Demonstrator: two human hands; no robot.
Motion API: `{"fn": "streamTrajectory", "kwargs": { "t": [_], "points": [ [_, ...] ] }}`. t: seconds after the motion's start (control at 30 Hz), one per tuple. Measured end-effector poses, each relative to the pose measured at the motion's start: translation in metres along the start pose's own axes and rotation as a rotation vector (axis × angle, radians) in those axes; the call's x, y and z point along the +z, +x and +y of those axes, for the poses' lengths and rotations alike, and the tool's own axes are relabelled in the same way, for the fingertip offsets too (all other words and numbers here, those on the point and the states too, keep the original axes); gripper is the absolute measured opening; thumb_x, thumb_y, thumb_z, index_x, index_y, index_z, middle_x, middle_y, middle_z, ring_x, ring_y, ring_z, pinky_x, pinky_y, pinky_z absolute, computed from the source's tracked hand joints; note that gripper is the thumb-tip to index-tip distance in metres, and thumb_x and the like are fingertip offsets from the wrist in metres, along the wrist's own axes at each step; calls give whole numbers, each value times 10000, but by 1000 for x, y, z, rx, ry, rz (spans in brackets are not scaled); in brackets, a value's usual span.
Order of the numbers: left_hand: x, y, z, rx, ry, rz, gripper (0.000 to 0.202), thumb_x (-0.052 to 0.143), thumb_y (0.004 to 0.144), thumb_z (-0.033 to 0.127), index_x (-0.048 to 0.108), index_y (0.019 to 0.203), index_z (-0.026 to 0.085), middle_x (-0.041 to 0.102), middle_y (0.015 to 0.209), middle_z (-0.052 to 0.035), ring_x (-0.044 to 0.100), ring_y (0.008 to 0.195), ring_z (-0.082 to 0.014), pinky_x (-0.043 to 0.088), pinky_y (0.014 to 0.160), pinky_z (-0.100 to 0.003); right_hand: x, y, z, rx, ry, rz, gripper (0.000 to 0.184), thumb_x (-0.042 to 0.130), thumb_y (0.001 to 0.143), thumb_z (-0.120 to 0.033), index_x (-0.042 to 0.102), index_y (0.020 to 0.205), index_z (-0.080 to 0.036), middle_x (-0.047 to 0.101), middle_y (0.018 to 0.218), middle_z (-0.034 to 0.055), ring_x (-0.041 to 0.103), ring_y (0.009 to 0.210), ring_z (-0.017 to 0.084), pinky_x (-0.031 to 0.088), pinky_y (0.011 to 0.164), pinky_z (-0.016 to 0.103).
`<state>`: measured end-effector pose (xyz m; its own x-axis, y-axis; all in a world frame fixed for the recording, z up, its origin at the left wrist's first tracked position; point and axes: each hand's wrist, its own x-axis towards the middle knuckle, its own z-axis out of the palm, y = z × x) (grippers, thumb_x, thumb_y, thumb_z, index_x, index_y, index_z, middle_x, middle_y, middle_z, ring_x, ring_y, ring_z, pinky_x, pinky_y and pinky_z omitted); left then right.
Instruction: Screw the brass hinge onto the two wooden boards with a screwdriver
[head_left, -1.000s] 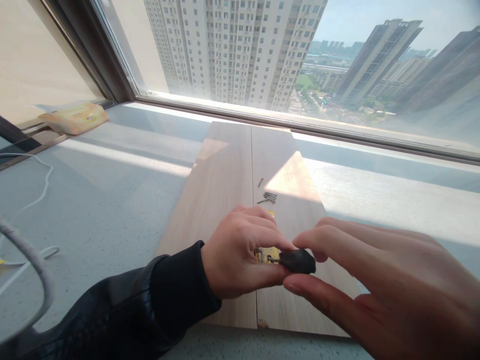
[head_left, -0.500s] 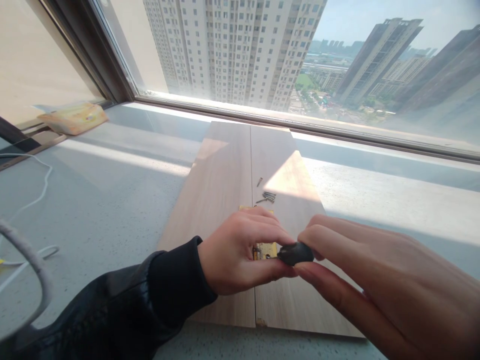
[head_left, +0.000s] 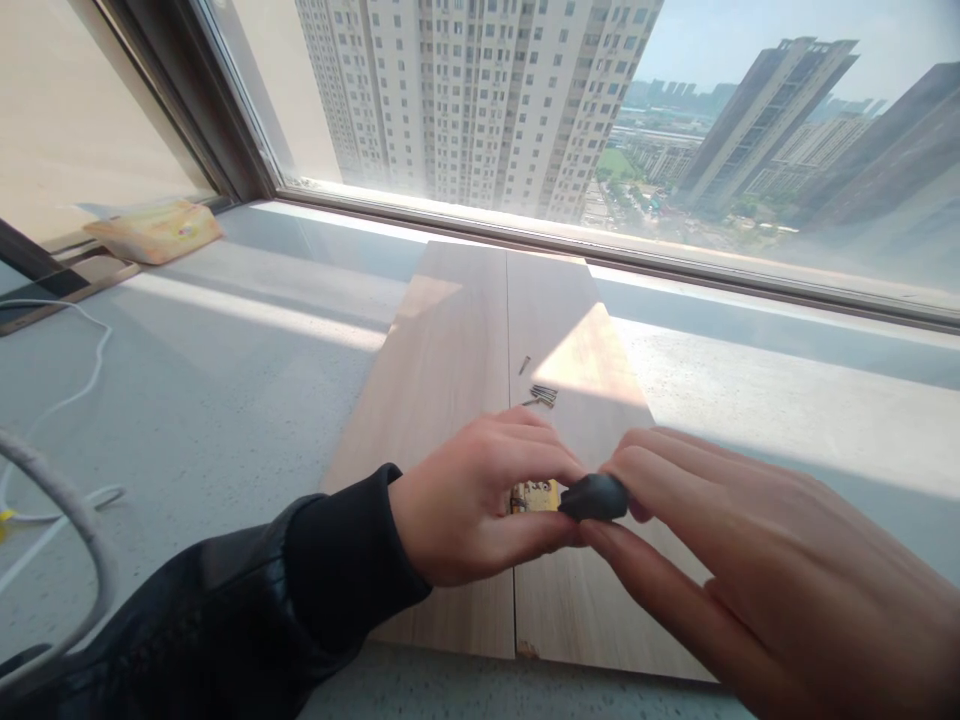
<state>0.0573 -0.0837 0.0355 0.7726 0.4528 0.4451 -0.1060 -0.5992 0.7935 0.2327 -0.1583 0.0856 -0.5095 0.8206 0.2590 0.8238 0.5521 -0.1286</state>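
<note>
Two light wooden boards (head_left: 450, 350) lie side by side on a grey sill. A brass hinge (head_left: 534, 494) sits across their seam. My left hand (head_left: 472, 510), in a black sleeve, curls its fingers round the hinge and steadies it. My right hand (head_left: 735, 560) pinches the black handle of a small screwdriver (head_left: 595, 497) between thumb and fingertips, its tip hidden at the hinge. A few loose screws (head_left: 540, 393) lie on the right board just beyond my hands.
A large window (head_left: 600, 120) runs along the back of the sill (head_left: 225, 400), looking onto tower blocks. A yellow packet (head_left: 154, 231) lies at the far left. White cables (head_left: 67, 400) and a thick grey cable (head_left: 67, 520) trail at the left.
Both hands have shifted slightly away from me along the boards, still on the hinge and the screwdriver. My right fingers have turned a little round the handle.
</note>
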Motion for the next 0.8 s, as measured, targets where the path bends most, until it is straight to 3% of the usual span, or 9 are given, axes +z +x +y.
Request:
{"fn": "streamTrajectory", "kwargs": {
  "t": [0.17,0.3,0.47,0.63,0.8],
  "points": [
    [8,-5,-5,-201,21,219,216,780,620,248,638,690,101,635,701,-64,565,715,-172,448,694,-312,7,-4,14,108,-78,-148,298,608,745,-499,490,670,-237,533,566,-28,493,454,156,278,425,263],
    [6,-5,2,-252,-22,357,254,780,612,285,596,649,115,599,665,-30,538,637,-137,434,618,-279,25,2,9,195,-91,-341,219,605,760,-430,550,647,-250,601,585,-21,555,485,198,228,448,281],
    [-17,-5,-10,-309,75,596,225,702,708,329,588,662,141,572,634,6,514,613,-109,410,597,-254,42,12,-4,194,-144,-454,271,450,870,-310,544,631,-224,621,589,3,549,471,179,148,442,279],
    [-34,-11,-46,-477,-128,748,305,690,708,419,581,686,135,553,631,12,474,554,-77,386,523,-210,53,8,-6,118,-169,-413,179,484,775,-83,519,651,-207,598,588,-11,531,454,156,158,430,282],
    [-34,-15,-60,-572,-180,753,323,704,690,429,565,678,138,548,605,19,449,501,-61,347,472,-187,58,4,-10,-23,-193,-226,187,557,647,-7,506,638,-186,560,586,-14,508,473,150,313,441,283]
  ]
}}
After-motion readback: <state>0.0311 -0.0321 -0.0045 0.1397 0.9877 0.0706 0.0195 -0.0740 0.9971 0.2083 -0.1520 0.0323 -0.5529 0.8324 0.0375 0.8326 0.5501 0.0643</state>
